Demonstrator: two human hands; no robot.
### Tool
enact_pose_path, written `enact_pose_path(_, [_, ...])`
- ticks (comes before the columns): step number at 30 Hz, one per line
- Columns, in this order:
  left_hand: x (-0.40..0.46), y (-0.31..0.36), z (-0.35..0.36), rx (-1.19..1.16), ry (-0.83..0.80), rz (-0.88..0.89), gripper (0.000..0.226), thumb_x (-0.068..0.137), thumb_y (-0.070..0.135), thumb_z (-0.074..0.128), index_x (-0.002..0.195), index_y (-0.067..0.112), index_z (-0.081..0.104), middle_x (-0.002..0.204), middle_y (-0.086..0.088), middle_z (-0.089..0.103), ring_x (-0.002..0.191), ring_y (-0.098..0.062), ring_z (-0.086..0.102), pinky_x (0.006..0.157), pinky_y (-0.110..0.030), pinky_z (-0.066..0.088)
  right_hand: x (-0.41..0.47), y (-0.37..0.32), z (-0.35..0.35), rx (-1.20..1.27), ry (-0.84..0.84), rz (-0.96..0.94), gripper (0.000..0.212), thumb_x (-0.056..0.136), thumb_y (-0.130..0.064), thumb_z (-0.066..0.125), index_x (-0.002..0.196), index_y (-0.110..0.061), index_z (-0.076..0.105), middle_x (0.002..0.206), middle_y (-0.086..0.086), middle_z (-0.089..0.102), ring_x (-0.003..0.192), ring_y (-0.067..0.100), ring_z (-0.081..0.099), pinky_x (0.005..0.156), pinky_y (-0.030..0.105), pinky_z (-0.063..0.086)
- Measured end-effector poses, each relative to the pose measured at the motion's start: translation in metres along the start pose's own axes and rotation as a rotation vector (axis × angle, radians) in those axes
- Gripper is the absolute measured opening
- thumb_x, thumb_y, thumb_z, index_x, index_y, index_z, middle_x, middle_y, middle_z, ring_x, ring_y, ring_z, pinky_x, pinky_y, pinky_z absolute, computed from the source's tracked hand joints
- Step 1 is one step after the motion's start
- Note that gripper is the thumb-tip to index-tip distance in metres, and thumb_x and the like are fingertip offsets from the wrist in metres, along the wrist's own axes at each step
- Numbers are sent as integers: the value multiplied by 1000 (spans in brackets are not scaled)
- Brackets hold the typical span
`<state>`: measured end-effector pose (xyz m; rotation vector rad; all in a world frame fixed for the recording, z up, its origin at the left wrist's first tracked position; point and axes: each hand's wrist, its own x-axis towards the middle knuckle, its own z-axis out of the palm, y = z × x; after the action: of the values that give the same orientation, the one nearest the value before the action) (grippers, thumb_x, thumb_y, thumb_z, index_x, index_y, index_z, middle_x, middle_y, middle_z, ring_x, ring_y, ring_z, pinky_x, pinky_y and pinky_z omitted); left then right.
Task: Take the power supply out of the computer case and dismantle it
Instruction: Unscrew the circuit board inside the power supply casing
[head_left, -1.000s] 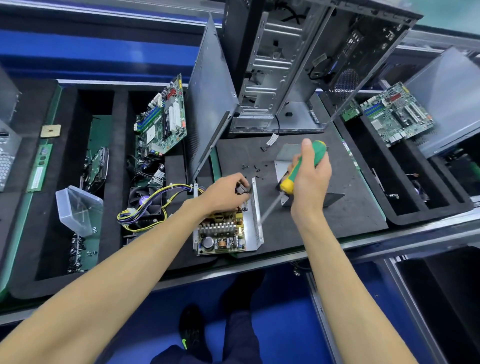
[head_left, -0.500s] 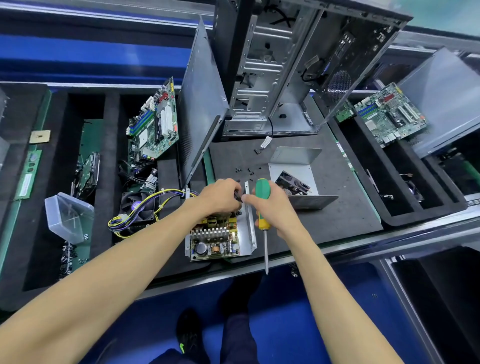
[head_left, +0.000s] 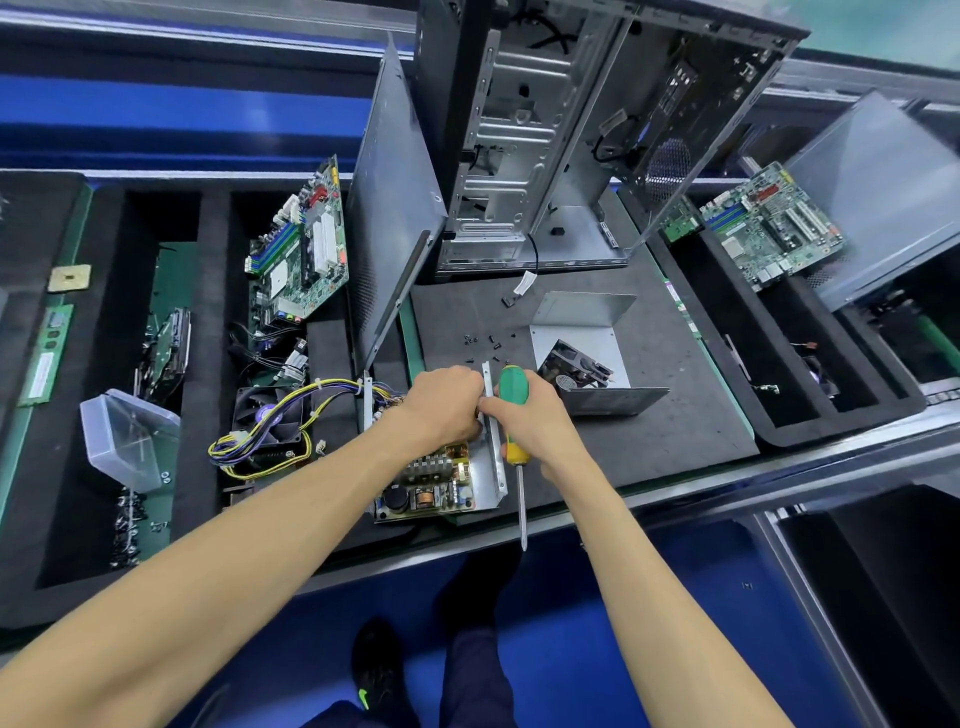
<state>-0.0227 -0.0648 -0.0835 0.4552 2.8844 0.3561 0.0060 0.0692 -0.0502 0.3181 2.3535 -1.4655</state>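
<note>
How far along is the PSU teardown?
Done: the power supply is out of the computer case and on the mat, its cover off beside it, loose screws lying nearby. In hand: the left hand works at the tray's far end, the right hand holds the screwdriver, tip pointing away from the work. Left: the circuit board sits in its metal tray, cables attached.

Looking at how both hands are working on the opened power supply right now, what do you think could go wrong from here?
1. The right hand grips the green-and-yellow screwdriver while also working at the metal power supply tray; its shaft points off the bench edge toward the person and might jab.
2. The left hand works over the exposed power supply circuit board; its large capacitor may hold charge.
3. The small black loose screws lie scattered on the dark mat and could get lost.
</note>
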Motion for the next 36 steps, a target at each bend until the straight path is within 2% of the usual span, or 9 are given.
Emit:
enact_pose_path(7, [0,0,1,16,19,-17,27,80,20,70,82,16,43,85,-2,46,90,-32,64,65,-35,38,1,3,0,49,-11,13,23,89,-19,75,99,-13,54,84,4,52,70,17,51,68,40,55])
enact_pose_path(18, [-3,1,2,-77,1,-36,27,75,14,63,63,17,39,65,2,44,66,-26,52,57,-31,35,1,5,0,93,-12,10,22,89,-19,76,95,-14,55,81,2,53,67,14,51,58,32,53])
enact_pose_path(21, [-1,-6,-1,-202,-33,-35,21,80,19,60,67,19,43,70,4,48,70,-25,52,54,-31,34,1,7,0,108,5,7,24,92,-28,75,92,-17,54,81,2,51,69,15,50,62,35,53])
enact_pose_path(24, [2,-15,-9,-290,-109,-44,13,85,26,60,73,25,55,79,3,61,80,-26,60,66,-35,50,-3,4,-2,184,60,6,31,96,-36,70,82,-19,49,74,2,46,55,12,47,50,29,50])
enact_pose_path(28, [7,-12,-13,-148,-102,-41,26,85,23,62,65,19,47,73,3,52,78,-23,51,63,-30,38,-10,-12,-12,254,122,-77,35,99,-43,65,84,-12,59,58,3,59,51,15,54,53,31,52])
enact_pose_path(30, [8,-11,-16,-80,-86,-18,23,86,25,62,72,13,48,83,-2,50,86,-22,46,72,-33,37,-12,-21,-17,214,158,-125,41,100,-48,62,78,-13,64,61,6,66,58,16,61,62,33,52])
enact_pose_path(31, [10,-12,-17,-101,-121,-23,19,86,24,62,77,9,54,87,-4,55,87,-23,51,72,-34,40,-13,-25,-19,194,186,-139,45,99,-51,62,73,-14,64,63,8,66,63,19,62,64,36,51])
enact_pose_path(34, [15,-18,-22,-215,-236,-54,16,82,14,63,88,1,72,87,-10,73,84,-29,69,68,-38,58,-15,-35,-24,100,264,-188,54,97,-57,61,71,-11,54,65,17,61,62,21,54,62,36,45])
enact_pose_path(36, [17,-20,-20,-256,-238,-72,18,83,11,64,95,3,74,90,-7,74,86,-26,69,72,-36,58,-20,-40,-24,114,281,-235,52,96,-55,64,73,-10,49,70,21,68,56,18,58,54,30,47])
